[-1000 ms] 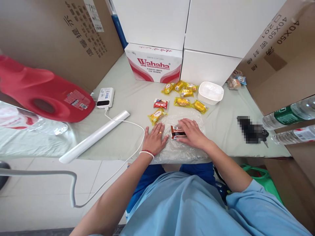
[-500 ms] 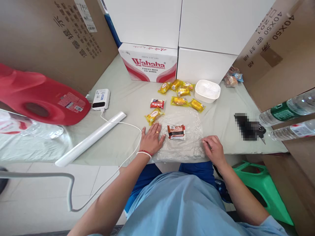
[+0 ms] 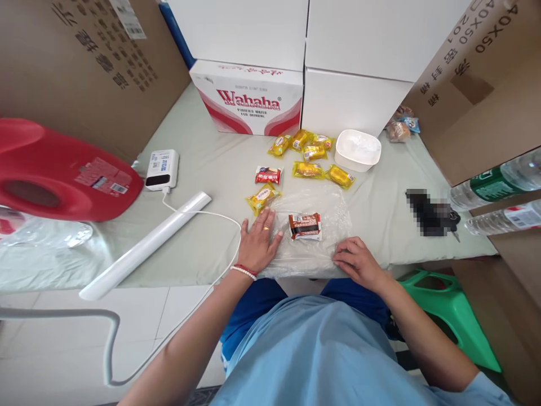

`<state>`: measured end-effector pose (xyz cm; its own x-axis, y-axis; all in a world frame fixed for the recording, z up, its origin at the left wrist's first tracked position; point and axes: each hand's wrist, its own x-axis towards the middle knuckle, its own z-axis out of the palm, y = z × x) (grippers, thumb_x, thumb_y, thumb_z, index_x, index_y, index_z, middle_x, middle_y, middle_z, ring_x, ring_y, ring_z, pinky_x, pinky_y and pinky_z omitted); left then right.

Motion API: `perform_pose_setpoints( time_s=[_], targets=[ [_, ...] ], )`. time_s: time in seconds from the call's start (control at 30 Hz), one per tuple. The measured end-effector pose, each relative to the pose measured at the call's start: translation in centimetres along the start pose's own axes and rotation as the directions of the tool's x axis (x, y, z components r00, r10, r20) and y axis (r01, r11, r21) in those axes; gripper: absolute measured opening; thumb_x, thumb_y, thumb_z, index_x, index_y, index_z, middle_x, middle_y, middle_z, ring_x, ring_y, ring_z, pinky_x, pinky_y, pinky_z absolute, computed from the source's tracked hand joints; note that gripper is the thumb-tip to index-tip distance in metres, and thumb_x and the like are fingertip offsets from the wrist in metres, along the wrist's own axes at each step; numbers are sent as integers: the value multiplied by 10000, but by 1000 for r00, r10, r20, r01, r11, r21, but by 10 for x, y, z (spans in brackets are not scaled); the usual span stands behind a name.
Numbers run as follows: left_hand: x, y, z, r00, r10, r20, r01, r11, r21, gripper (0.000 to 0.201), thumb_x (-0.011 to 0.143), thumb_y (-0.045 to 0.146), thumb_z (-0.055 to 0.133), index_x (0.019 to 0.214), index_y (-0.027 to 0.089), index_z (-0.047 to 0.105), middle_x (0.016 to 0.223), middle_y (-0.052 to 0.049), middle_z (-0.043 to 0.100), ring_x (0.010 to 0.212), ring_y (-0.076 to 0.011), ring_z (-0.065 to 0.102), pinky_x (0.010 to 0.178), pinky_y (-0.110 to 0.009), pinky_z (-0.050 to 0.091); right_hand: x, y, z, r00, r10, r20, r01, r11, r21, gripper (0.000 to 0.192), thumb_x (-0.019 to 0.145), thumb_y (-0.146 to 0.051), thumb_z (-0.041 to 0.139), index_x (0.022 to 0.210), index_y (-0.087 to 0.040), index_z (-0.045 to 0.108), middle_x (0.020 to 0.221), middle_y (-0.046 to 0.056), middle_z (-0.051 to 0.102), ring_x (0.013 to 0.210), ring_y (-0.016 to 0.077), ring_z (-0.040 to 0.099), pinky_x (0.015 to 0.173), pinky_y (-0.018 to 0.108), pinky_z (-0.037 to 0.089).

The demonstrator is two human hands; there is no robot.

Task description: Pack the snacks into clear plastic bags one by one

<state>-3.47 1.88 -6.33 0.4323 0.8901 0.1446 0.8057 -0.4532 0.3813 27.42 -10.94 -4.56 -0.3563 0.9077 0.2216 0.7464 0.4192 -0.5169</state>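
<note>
A clear plastic bag [image 3: 296, 260] lies flat at the table's front edge, with a brown-wrapped snack [image 3: 305, 226] on top. My left hand [image 3: 257, 239] rests palm down with fingers spread, its thumb side over the bag's left edge. At the bag's lower right corner, the fingers of my right hand [image 3: 358, 260] are closed together on the plastic. A yellow-wrapped snack [image 3: 262, 197] touches or nearly touches my left fingertips. Just behind it lies a red-wrapped snack [image 3: 269, 175]. Several more yellow packets [image 3: 307, 170] are grouped farther back.
A white bowl [image 3: 358, 152] stands right of the yellow packets, before white boxes and a Wahaha carton [image 3: 249, 101]. Leftward are a power bank [image 3: 163, 168] with a cable, a white tube [image 3: 147, 245] and a red jug [image 3: 63, 169]. Water bottles [image 3: 494, 189] lie at right.
My right hand has moved left and toward me along the bag's edge, to its lower right corner. My left hand stays flat. The view has shifted slightly.
</note>
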Motion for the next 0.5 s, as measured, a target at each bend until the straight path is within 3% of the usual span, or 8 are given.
perform_pose_setpoints(
  time_s=[0.1, 0.17, 0.23, 0.33, 0.4, 0.5],
  targets=[
    [-9, -9, -9, 989, 62, -132, -78, 991, -113, 636, 1027, 472, 440, 1604, 231, 321, 1655, -170, 389, 1550, -304, 345, 1248, -596, 233, 7, -6, -7, 1000, -1, -21, 2, 999, 41, 119, 993, -222, 614, 994, -229, 733, 1047, 89, 700, 1008, 234, 561, 896, 432, 487],
    [-20, -14, -19, 964, 170, -204, -202, 968, -148, 669, 995, 474, 522, 1593, 244, 329, 1621, -173, 437, 1547, -319, 348, 1255, -587, 229, 11, -11, -13, 1000, 10, -29, -8, 998, 60, 106, 995, -218, 614, 994, -230, 720, 1039, 84, 708, 987, 230, 564, 889, 436, 489],
    [-33, -17, -29, 919, 333, -212, -370, 913, -170, 767, 948, 533, 598, 1596, 244, 308, 1584, -184, 477, 1532, -339, 372, 1265, -603, 202, 15, -14, -19, 999, 28, -42, -25, 997, 78, 95, 997, -220, 615, 1009, -235, 709, 1029, 81, 714, 977, 229, 573, 888, 440, 495],
    [-52, -18, -35, 827, 547, -131, -562, 811, -162, 852, 874, 608, 689, 1568, 249, 347, 1567, -198, 495, 1509, -365, 406, 1264, -646, 171, 21, -16, -24, 996, 50, -75, -42, 993, 113, 85, 996, -234, 621, 1025, -244, 700, 998, 76, 718, 965, 232, 591, 883, 442, 508],
    [-60, -18, -31, 808, 582, -87, -589, 800, -118, 665, 911, 470, 698, 1492, 258, 453, 1557, -186, 513, 1498, -347, 429, 1260, -640, 196, 25, -16, -27, 994, 64, -90, -52, 989, 138, 82, 996, -245, 623, 1020, -249, 701, 967, 69, 715, 945, 229, 600, 866, 430, 514],
    [-63, -18, -22, 858, 492, -144, -510, 851, -129, 357, 950, 199, 598, 1307, 216, 588, 1477, -175, 593, 1442, -286, 510, 1236, -567, 317, 32, -14, -31, 991, 97, -92, -80, 981, 179, 87, 999, -263, 622, 1006, -254, 708, 928, 59, 704, 914, 217, 611, 845, 401, 516]
  ],
)
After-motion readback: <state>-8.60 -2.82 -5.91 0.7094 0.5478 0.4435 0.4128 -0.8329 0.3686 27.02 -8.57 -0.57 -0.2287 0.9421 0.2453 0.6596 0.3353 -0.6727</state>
